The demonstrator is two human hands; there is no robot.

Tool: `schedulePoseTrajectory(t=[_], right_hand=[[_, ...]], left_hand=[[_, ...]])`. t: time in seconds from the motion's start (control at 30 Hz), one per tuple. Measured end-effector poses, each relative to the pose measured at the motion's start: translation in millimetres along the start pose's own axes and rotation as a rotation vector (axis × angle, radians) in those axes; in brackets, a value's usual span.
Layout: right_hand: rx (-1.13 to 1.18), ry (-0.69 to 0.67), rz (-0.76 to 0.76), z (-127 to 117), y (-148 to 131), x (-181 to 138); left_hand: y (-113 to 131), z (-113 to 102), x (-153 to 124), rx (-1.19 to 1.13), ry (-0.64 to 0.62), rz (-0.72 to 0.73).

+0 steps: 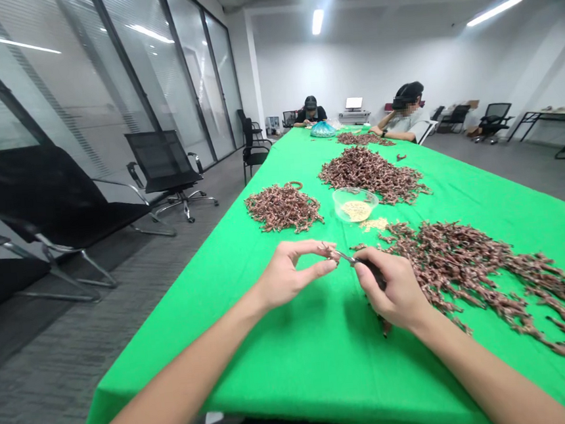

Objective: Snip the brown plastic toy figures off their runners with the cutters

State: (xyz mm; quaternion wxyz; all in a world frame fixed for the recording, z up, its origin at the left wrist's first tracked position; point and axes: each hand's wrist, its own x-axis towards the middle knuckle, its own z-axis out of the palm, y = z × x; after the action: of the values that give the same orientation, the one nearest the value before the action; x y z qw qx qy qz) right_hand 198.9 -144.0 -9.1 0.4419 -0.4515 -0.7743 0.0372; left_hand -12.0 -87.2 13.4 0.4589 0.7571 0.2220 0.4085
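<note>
Between thumb and forefinger, my left hand [288, 274] pinches a small brown knobbly piece [330, 252] just above the cloth. My right hand [392, 285] is wrapped round a dark-handled tool with a narrow metal tip [344, 257]; its exact kind I cannot make out. The tip meets or nearly meets the piece. To the right, partly behind my right hand, lies a spread heap of similar brown pieces [459, 256], some joined in strings. A clear bowl [375, 197] with pale yellow bits [356, 210] stands beyond my hands, and more loose bits [375, 224] lie beside it.
Green cloth [286, 370] covers the long table. A smaller brown pile [285, 208] lies left of the bowl, a larger pile [370, 171] behind it. Two people [405, 115] sit farther along, near a blue bag [322, 129]. Black chairs [164, 159] stand at left.
</note>
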Motion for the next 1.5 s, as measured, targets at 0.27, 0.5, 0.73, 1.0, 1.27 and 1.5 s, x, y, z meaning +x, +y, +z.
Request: schedulePoseTrajectory(t=[0.27, 0.5, 0.73, 1.0, 1.27, 1.5], right_hand=[[-0.268, 0.123, -0.148, -1.3, 6.4, -2.2], [-0.547, 0.194, -0.340, 2.3, 3.6, -3.2], [-0.587, 0.187, -0.374, -0.5, 3.7, -1.8], [-0.617, 0.171, -0.395, -1.9, 2.5, -1.2], [-0.631, 0.166, -0.406, -3.4, 3.8, -1.5], [-0.715, 0.170, -0.431, -4.4, 2.2, -2.8]], left_hand=[[-9.2, 4.8, 0.5, -0.315, 0.181, -0.218], [-3.9, 5.5, -0.6, -0.352, 0.129, -0.230], [-1.9, 4.9, 0.1, -0.374, 0.070, -0.239], [-2.4, 5.1, 0.0, -0.375, 0.058, -0.252], [-4.7, 3.2, -0.6, -0.384, 0.053, -0.260], [-5.3, 3.1, -1.1, -0.409, 0.040, -0.323]])
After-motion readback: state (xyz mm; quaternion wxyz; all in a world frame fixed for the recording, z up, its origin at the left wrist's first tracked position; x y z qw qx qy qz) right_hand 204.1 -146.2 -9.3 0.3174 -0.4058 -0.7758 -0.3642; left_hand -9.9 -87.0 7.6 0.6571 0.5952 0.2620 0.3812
